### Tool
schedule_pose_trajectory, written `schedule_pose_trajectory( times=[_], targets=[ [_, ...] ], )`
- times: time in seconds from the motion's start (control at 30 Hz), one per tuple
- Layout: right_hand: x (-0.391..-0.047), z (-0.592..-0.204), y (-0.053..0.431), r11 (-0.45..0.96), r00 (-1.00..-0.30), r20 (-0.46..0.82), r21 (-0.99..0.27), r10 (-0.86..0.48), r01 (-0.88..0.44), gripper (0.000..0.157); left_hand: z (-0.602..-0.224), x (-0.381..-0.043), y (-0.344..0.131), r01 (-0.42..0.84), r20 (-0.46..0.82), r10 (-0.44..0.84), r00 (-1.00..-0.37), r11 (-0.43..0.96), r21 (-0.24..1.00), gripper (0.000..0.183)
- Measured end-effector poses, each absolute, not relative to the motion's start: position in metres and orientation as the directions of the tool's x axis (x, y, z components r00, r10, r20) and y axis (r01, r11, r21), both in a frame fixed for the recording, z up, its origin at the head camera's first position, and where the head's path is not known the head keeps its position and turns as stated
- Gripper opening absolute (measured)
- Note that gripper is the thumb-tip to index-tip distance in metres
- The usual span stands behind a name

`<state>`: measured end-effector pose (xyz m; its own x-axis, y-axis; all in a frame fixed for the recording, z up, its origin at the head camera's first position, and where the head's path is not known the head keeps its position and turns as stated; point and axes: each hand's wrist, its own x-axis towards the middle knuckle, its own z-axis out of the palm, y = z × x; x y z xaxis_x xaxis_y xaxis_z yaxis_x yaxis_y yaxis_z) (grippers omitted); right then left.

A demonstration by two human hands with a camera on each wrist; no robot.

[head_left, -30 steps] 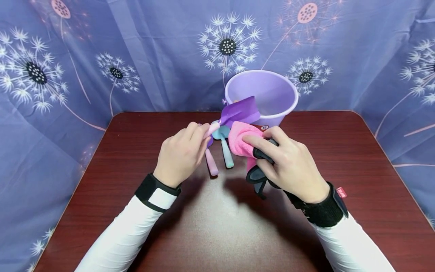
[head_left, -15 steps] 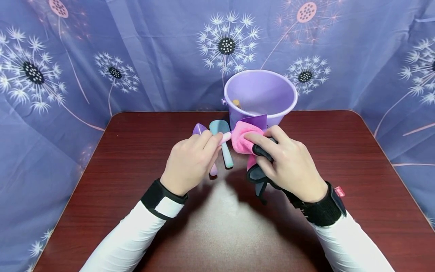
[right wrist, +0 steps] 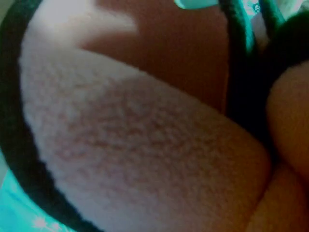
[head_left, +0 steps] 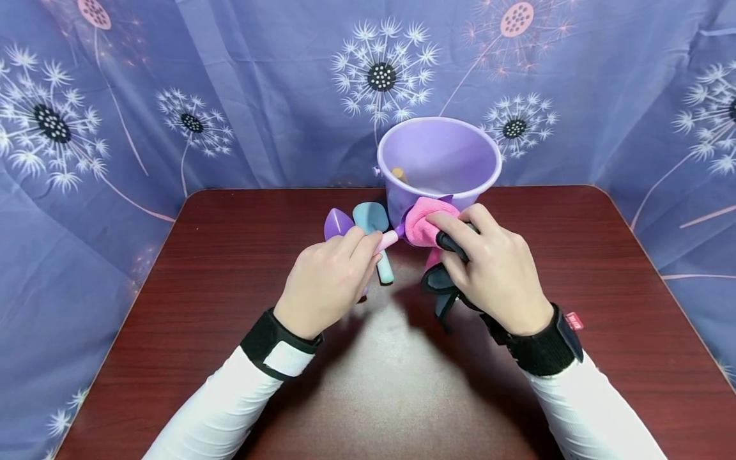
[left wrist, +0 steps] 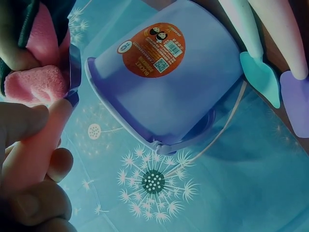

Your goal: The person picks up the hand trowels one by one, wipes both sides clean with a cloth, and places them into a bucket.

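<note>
My left hand [head_left: 328, 275] grips the pink handle [head_left: 387, 240] of a purple toy shovel. Its fingers and thumb wrap that handle [left wrist: 36, 145] in the left wrist view. In my right hand [head_left: 497, 268] is a pink fluffy cloth [head_left: 425, 220] with dark grey edging, pinched and bunched over the shovel's blade. The cloth hides most of the blade; a purple sliver [left wrist: 75, 67] shows beside it. The right wrist view is filled by the cloth's pile [right wrist: 135, 145], close up and blurred. Both hands are above the table, in front of the bucket.
A lilac bucket [head_left: 397, 198] stands at the back of the dark red table [head_left: 241, 243], a small yellowish thing [head_left: 398, 173] inside. Left of it lie a teal shovel [head_left: 370, 217] and a purple pointed trowel [head_left: 336, 223], partly behind my left hand. A dandelion-print curtain [head_left: 276, 96] hangs behind.
The purple shovel has swung down from its raised pose, its blade going behind the cloth. My left hand has moved right; the cloth has shifted slightly up and right.
</note>
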<state>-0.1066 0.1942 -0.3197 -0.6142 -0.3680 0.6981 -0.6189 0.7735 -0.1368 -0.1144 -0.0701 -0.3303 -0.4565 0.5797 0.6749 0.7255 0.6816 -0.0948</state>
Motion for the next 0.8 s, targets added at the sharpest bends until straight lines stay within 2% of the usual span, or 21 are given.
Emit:
schedule_pose_trajectory(
  times=[0.13, 0.37, 0.6, 0.8],
  targets=[
    [-0.107, -0.320, 0.197, 0.793, -0.622, 0.713, -0.154, -0.324, -0.590, 0.046, -0.332, -0.114, -0.072, 0.737, 0.676, 0.577, -0.459, 0.672, -0.073, 0.023],
    [-0.110, -0.319, 0.204, 0.828, -0.637, 0.729, -0.179, -0.251, -0.532, 0.042, -0.329, -0.113, -0.073, 0.721, 0.661, 0.570, -0.487, 0.690, -0.065, 0.019],
    [-0.112, -0.317, 0.209, 0.852, -0.642, 0.747, -0.211, -0.176, -0.479, 0.044, -0.328, -0.112, -0.076, 0.728, 0.657, 0.558, -0.506, 0.686, -0.022, 0.027],
    [-0.111, -0.315, 0.211, 0.866, -0.640, 0.753, -0.214, -0.149, -0.453, 0.043, -0.329, -0.112, -0.076, 0.738, 0.661, 0.551, -0.509, 0.675, 0.006, 0.023]
  ],
)
